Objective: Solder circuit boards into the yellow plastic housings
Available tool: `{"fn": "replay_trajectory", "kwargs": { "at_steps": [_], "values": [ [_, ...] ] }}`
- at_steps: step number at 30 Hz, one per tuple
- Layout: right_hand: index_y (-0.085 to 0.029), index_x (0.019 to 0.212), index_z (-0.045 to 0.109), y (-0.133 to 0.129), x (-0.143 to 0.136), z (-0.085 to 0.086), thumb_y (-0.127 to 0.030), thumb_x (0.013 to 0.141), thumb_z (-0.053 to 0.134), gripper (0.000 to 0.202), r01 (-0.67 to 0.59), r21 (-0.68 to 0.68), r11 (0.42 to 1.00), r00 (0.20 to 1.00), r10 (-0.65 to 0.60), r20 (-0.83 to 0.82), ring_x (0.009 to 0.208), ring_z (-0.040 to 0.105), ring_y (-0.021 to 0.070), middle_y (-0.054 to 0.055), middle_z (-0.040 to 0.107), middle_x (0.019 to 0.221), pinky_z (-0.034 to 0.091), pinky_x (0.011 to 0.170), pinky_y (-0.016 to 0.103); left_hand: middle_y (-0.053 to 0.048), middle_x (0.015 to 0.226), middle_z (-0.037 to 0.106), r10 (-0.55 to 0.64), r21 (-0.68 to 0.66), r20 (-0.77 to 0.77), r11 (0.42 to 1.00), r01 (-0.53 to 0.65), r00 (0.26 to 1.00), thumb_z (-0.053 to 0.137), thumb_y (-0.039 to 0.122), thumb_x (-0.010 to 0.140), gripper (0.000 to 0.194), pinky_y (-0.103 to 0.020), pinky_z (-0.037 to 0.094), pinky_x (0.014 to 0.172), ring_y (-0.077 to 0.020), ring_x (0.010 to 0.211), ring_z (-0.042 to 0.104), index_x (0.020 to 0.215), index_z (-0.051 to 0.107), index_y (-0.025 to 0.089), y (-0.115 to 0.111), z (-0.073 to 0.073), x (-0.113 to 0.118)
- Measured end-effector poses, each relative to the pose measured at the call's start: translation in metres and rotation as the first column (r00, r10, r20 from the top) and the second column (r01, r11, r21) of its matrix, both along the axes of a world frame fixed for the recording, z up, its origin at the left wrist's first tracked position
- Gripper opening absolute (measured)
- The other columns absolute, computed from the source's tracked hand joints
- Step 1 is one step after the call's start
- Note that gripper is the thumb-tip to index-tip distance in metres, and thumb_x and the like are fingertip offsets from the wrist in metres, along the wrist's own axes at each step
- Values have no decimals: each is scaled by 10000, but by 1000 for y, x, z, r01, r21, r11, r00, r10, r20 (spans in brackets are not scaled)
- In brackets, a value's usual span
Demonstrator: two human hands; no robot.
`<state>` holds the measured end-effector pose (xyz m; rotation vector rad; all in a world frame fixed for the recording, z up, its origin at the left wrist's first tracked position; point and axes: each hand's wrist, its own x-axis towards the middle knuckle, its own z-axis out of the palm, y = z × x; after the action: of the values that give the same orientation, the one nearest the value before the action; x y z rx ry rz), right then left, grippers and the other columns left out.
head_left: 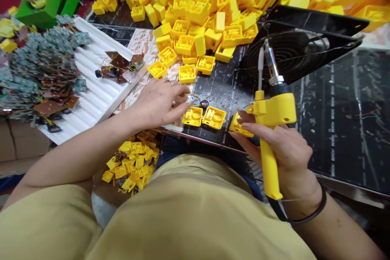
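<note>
My right hand (286,146) holds a yellow soldering gun (271,109), its metal tip pointing away from me. The thumb and fingertips of that hand also grip a small yellow housing (240,125) at the table's front edge. Left of it, two open yellow housings (214,117) (192,116) lie side by side on the black surface. My left hand (158,101) reaches over the table beside them, its fingers bent together around thin wires that lead to a small round black part (204,104). Its fingertips are partly hidden.
Many yellow housings (198,8) are heaped at the back. A black fan (289,53) stands behind the soldering gun. Circuit boards (45,65) are piled on white foam (97,61) at the left, near green bins (42,0). More yellow housings (134,162) lie below the table edge.
</note>
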<state>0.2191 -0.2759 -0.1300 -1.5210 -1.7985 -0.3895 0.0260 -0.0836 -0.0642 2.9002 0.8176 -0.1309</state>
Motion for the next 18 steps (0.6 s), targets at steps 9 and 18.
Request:
{"fn": "replay_trajectory", "kwargs": {
  "at_steps": [9,18],
  "values": [
    [-179,1076,607,1,4,-2,-124,786,805,355,-31,35,999,999,30,23,696,696,133,12,726,843,545,687,250,-31,800,733,-58,-309,-331,950,-50,942,576,282,839,192,-266,388,647,-157,699,610,882,745,202,29,-1,36],
    [-191,968,631,2,3,13,-124,831,761,200,-43,33,999,999,42,24,532,572,55,-75,609,612,490,670,164,-18,791,736,63,-359,120,933,-16,991,606,225,831,135,-240,439,698,-132,733,646,859,723,165,16,-11,18]
  ]
}}
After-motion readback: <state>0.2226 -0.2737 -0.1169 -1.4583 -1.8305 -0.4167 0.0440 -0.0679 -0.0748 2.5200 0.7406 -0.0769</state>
